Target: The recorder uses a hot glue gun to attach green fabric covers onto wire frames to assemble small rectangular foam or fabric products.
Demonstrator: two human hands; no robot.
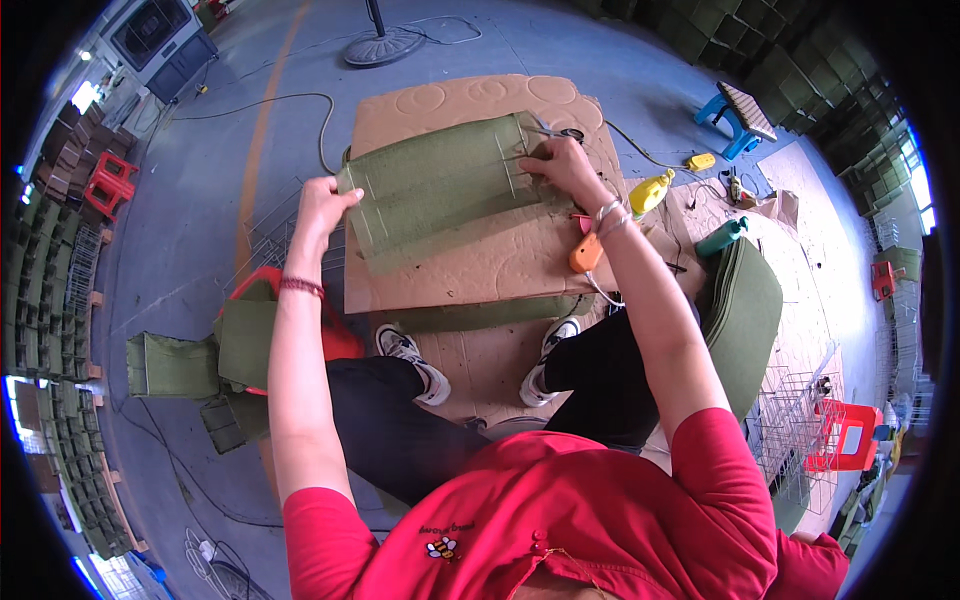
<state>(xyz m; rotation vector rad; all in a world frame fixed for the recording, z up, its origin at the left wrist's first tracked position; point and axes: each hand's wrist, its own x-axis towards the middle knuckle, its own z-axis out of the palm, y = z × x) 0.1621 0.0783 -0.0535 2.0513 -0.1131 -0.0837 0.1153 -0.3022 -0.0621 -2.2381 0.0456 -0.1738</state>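
On green fabric panel (440, 185), hands (gripping).

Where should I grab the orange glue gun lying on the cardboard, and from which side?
Probably by the orange body of the glue gun, coming from the right. It lies flat on the cardboard, just under the right hand and wrist, and its cord trails off toward the person, so the cord end is the poorer place for fingers.

Matt green felt sheet (440, 185); rough brown cardboard (480, 265); thin metal wires.
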